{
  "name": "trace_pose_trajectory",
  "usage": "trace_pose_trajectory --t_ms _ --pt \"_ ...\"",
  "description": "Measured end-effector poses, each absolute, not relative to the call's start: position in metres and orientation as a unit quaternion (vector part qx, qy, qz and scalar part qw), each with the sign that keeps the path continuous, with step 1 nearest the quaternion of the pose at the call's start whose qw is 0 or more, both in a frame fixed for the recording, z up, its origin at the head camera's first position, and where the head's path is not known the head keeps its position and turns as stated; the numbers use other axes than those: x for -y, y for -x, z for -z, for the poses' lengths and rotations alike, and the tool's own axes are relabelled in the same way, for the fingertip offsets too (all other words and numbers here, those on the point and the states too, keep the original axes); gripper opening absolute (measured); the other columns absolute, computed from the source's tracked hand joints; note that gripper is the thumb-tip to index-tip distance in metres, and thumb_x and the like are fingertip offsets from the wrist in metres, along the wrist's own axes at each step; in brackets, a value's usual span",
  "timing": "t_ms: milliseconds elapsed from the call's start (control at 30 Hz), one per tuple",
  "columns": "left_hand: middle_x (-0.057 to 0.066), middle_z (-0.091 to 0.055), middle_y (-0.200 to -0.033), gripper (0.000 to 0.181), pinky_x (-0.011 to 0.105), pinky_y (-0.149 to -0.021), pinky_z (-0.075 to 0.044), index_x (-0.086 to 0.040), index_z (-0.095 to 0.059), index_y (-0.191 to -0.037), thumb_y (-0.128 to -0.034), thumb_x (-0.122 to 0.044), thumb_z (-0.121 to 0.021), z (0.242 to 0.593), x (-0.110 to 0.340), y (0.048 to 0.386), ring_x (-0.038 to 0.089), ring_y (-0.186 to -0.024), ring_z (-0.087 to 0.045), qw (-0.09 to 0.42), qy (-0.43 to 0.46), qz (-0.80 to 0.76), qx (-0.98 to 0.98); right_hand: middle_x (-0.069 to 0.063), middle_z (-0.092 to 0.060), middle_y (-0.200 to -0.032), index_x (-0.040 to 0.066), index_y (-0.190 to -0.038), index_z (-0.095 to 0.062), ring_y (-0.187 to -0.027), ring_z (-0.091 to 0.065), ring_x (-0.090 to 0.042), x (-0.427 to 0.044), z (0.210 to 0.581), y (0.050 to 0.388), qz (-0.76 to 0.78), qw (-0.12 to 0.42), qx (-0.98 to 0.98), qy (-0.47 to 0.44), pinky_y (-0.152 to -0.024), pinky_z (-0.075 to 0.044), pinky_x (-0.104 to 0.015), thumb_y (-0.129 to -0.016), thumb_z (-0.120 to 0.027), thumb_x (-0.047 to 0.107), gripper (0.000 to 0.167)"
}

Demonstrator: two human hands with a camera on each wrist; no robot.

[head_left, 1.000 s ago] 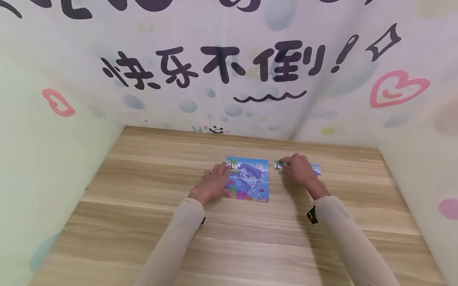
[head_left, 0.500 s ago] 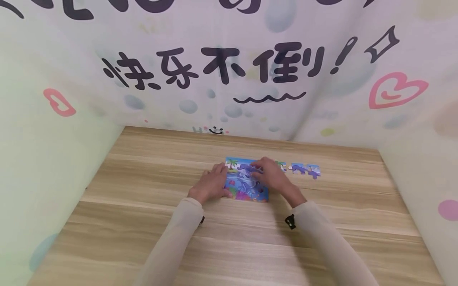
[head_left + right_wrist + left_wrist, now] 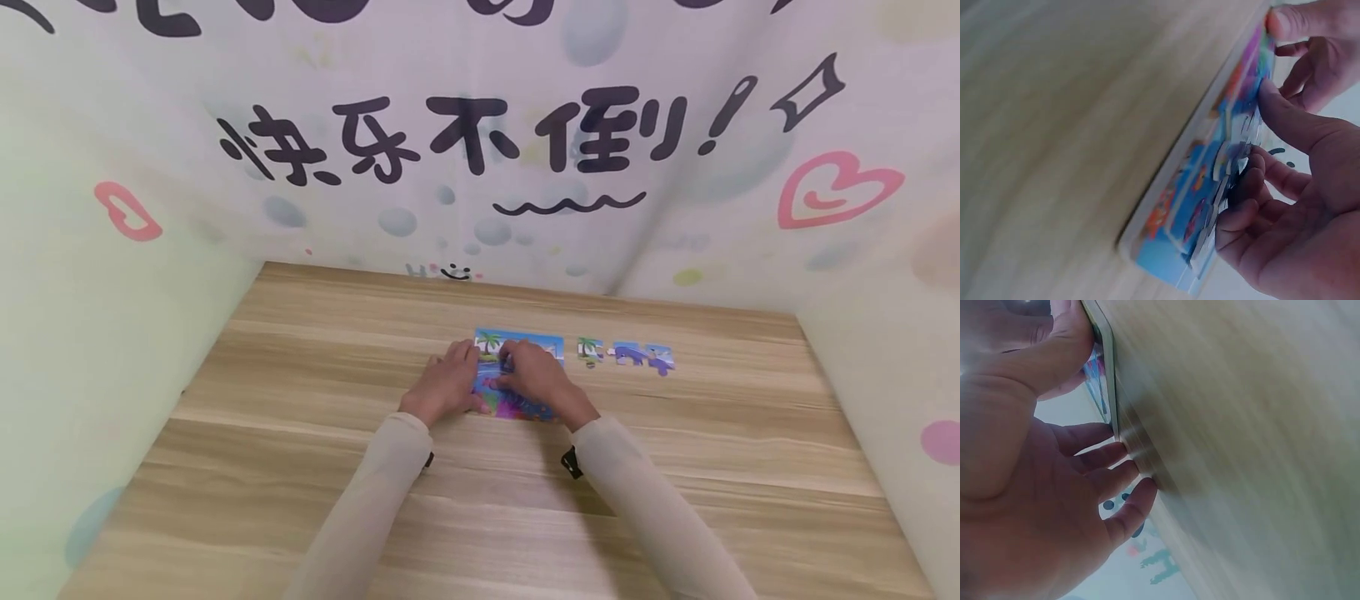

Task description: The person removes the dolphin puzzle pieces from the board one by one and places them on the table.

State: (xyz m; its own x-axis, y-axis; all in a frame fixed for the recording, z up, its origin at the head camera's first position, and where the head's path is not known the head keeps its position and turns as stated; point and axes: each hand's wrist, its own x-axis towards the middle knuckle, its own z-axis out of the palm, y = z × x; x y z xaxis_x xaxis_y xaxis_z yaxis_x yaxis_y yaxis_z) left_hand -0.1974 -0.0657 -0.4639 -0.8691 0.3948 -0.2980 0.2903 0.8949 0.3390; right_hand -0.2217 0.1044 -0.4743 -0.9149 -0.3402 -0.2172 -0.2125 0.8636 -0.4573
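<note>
A square jigsaw puzzle board (image 3: pixel 556 346) with a dolphin and palm picture lies flat on the table. My left hand (image 3: pixel 444 385) rests along its left edge; the thumb touches the near left corner and the fingers are fairly straight, some tips on the tabletop. Over the middle of the board is my right hand (image 3: pixel 536 373), covering much of the picture. In the right wrist view its thumb and bent fingers (image 3: pixel 1238 220) pinch at a puzzle piece (image 3: pixel 1222 159) in the board, where several piece edges stand slightly raised. Which piece it is stays partly hidden.
To the right of the board lie several loose pieces: a palm tree piece (image 3: pixel 589 348), a dolphin piece (image 3: pixel 628 354) and another blue-purple piece (image 3: pixel 660 358). A wood-grain table (image 3: pixel 300 350) meets a printed cloth wall (image 3: pixel 360 225) behind.
My right hand has left the palm tree piece at the right and moved left onto the middle of the board. The loose pieces are now uncovered. My left hand has stayed put.
</note>
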Motion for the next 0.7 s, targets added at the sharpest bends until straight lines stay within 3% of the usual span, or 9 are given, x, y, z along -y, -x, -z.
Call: trace_pose_trajectory --t_ms 200,400,700 --pt "0.020 -0.025 -0.160 0.096 0.055 -0.113 -0.029 0.002 -0.029 -0.151 -0.0814 -0.042 -0.079 0.464 0.064 0.197 0.031 -0.149 -0.023 0.178 -0.182 -0.142 -0.957 -0.007 -0.067 -0.092 0.008 -0.100 -0.056 -0.080 -0.061 -0.021 -0.106 0.471 0.221 0.273 0.139 -0.941 0.144 -0.072 -0.050 -0.036 -0.087 -0.077 0.019 0.027" --pt "0.019 -0.025 -0.160 0.097 0.053 -0.112 -0.030 0.001 -0.028 -0.151 -0.0810 -0.042 -0.079 0.465 0.062 0.198 0.031 -0.149 -0.023 0.180 -0.176 -0.134 -0.958 -0.011 -0.073 -0.094 0.007 -0.101 -0.065 -0.083 -0.065 -0.023 -0.112 0.475 0.223 0.325 0.126 -0.928 0.129 -0.078 -0.053 -0.040 -0.091 -0.072 0.015 0.015" --pt "0.019 -0.028 -0.158 0.096 0.053 -0.112 -0.031 0.002 -0.029 -0.149 -0.0798 -0.040 -0.081 0.461 0.062 0.195 0.030 -0.147 -0.025 0.179 -0.163 -0.143 -0.960 -0.003 -0.059 -0.075 0.004 -0.090 -0.069 -0.068 -0.049 -0.015 -0.114 0.476 0.227 0.384 0.161 -0.902 0.112 -0.064 -0.040 -0.027 -0.097 -0.063 0.015 0.015"
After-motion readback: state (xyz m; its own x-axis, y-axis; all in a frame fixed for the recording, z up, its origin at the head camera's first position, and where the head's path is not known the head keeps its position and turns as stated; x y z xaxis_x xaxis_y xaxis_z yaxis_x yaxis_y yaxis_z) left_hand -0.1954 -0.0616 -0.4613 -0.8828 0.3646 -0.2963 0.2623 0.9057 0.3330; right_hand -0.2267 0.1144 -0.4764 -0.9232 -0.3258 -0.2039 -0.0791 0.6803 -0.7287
